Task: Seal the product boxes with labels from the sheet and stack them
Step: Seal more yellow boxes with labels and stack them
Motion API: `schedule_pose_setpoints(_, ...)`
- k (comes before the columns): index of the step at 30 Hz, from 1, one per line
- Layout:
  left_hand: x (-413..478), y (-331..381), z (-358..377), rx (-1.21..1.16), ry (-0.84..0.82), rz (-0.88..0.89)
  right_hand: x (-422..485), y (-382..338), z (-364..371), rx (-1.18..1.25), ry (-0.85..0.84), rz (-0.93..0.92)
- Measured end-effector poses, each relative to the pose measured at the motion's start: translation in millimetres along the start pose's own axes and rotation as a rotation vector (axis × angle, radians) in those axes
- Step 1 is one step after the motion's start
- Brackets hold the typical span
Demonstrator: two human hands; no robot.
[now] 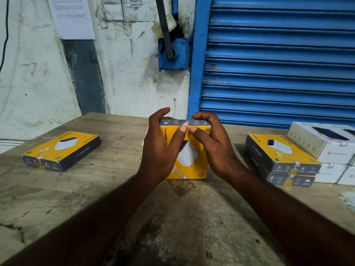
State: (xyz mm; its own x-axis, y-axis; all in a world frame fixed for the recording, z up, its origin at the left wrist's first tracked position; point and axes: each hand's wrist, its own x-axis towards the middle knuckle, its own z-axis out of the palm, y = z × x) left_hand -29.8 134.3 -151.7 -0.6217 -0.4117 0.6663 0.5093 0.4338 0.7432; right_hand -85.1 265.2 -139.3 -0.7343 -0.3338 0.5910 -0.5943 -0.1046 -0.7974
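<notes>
Worn wooden table (pixel 76 189) before a blue roller shutter (pixel 278 54). At centre, yellow charger box (pixel 190 160) gripped by curled left hand (pixel 161 148) and right hand (pixel 215 148), with thumbs on a label (pixel 185 123) at its 12 o'clock edge.

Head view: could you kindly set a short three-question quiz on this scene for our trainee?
1. True or false: the left hand rests idle on the table.
2. How many yellow boxes form the right stack? A one, B two, C four.
3. Fill in: the right hand and left hand grip the held box; the lone box lies to its ___.
Key: 1 false; 2 B; 3 left.
</notes>
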Motion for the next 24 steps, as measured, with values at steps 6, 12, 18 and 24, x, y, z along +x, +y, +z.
schedule_pose_setpoints(6, -1, 3, 0, -0.046, -0.050, 0.001, 1, -2, 0, -0.047, 0.023, -0.004)
schedule_pose_setpoints(12, -3, 3, -3, -0.103, -0.080, 0.022, 1, -6, 1, -0.020, 0.033, 0.016)
schedule_pose_setpoints(18, -2, 4, -3, -0.155, -0.048, 0.072, -1, -16, 6, 0.103, 0.035, 0.042)
schedule_pose_setpoints(24, -2, 7, -6, -0.115, -0.032, 0.142, 1, -24, 7, 0.176, 0.027, 0.085)
